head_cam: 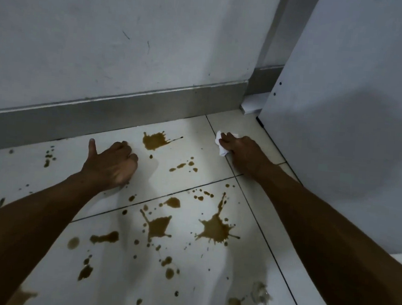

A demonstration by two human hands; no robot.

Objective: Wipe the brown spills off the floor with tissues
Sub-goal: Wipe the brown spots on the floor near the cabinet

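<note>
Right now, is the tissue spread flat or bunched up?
Bunched up: the right hand grips the tissue as a crumpled wad on the floor.

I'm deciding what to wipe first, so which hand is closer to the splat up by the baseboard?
Left. The left hand, fingers curled with the thumb out, rests on the tile just left of that splat. The right hand, gripping the tissue, is farther off to its right.

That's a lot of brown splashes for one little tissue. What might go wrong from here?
The right hand grips one small tissue, while many brown spills dot the floor; it will likely soak through and smear rather than lift. The left hand rests as a fist on the tile beside a splash, so that forearm could drag through puddles beneath it.
</note>
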